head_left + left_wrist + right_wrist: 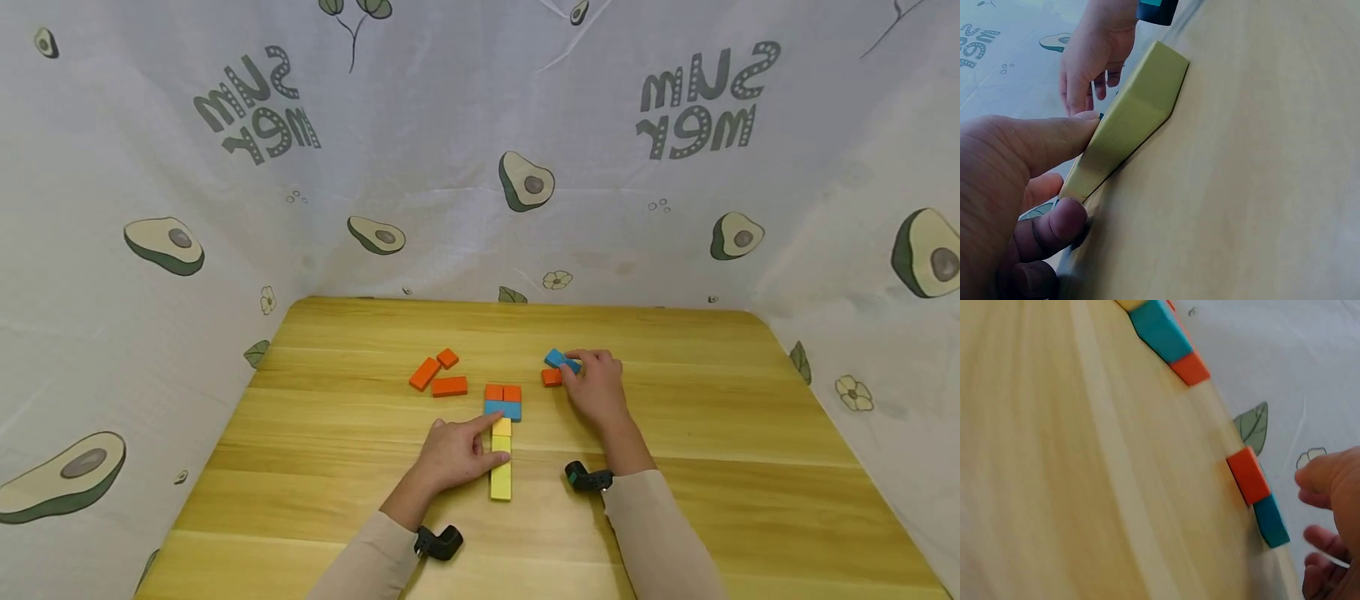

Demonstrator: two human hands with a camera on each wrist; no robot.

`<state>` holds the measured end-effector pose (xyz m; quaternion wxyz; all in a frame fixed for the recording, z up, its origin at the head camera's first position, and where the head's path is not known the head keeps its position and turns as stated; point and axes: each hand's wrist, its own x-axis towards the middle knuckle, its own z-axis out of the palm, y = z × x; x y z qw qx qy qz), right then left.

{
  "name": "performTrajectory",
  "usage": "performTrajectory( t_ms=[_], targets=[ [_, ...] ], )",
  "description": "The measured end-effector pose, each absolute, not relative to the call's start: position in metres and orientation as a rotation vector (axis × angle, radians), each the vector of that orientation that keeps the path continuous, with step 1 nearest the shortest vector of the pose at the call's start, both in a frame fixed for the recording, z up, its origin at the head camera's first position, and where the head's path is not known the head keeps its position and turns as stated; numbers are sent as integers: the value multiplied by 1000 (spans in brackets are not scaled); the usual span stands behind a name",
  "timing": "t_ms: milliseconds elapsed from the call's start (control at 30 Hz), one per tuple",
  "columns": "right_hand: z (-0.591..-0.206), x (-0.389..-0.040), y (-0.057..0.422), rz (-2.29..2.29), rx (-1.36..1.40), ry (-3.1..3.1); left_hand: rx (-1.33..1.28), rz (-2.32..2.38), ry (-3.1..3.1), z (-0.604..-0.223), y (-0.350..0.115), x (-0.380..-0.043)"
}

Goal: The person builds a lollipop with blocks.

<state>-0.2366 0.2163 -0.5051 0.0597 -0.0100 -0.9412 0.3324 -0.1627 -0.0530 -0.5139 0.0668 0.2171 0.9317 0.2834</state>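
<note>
Left of centre, loose orange blocks (424, 373); then left hand (452, 454), thumb and index outstretched on the yellow blocks (501, 480) at lower centre, gripping nothing: likely skew from any sideways push. Right of centre, lone orange block (551, 378) and blue blocks (555, 358), perhaps easily nudged by right hand (597, 390), grip impossible to tell. Underneath, wood-grain table (300, 467); left, behind and right, avocado-print cloth (450, 108).

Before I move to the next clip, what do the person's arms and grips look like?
The left sleeve and right sleeve are plain beige, ending near the wrists. The left wrist camera and right wrist camera are black and angular, the right one partly green. The left grip and right grip wear no gloves.
</note>
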Motion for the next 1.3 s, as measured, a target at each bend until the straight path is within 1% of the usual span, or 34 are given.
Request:
performTrajectory(
  t_ms=[167,533,667,900,1067,1300],
  targets=[
    [-504,-245,225,945,-37,-2936,651,855,2814,-513,-55,-163],
    [-504,-247,218,1039,6,-3030,647,850,2828,-515,-56,-164],
    [-496,-251,220,1062,83,-3128,659,864,2827,-515,-56,-163],
    [-483,-269,227,1028,278,-3315,651,862,2825,-516,-54,-164],
    [-480,-275,230,1059,268,-3358,667,866,2824,-516,-54,-163],
    [-482,-271,233,1069,272,-3318,657,881,2815,-514,-53,-163]
  ],
)
